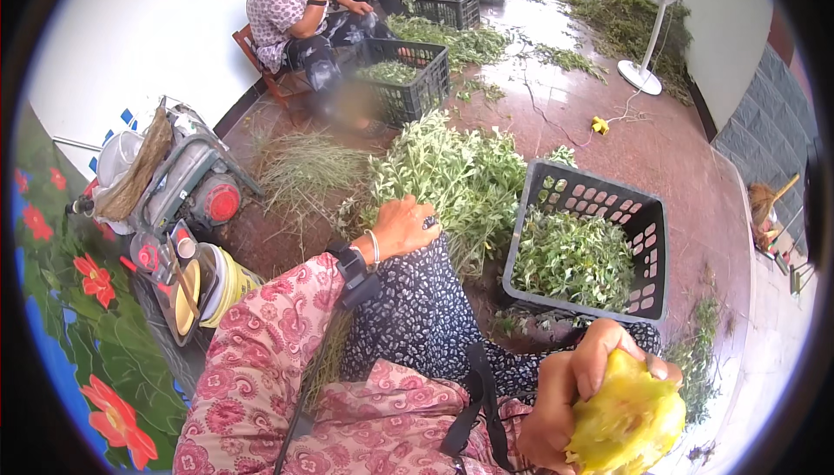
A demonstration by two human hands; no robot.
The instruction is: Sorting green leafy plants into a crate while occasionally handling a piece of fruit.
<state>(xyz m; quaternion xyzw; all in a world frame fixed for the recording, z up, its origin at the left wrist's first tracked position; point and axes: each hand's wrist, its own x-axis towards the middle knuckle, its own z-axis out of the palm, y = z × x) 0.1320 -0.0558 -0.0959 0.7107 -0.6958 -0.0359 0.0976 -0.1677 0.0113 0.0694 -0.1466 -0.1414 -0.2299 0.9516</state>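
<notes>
My right hand (560,403) grips a yellow fruit (629,416) at the lower right, close to the camera. Its flesh is exposed and ragged, as if bitten. On my knee, over dark patterned trousers (410,299), rests my left hand (401,224), its fingers curled down and partly hidden. A pale bracelet and a black strapped device circle that wrist. Just beyond the knee lies a heap of leafy green stems (456,175). To its right stands a black plastic crate (651,240), tilted in view, with plucked green leaves (573,260) inside.
Bare stalks (313,165) lie left of the heap, near a machine with a red cap (221,203) and stacked containers (228,279). A seated person (287,19) holds yellow food beside another crate (417,93). A white fan (651,38) trails a cord to a yellow socket (600,125).
</notes>
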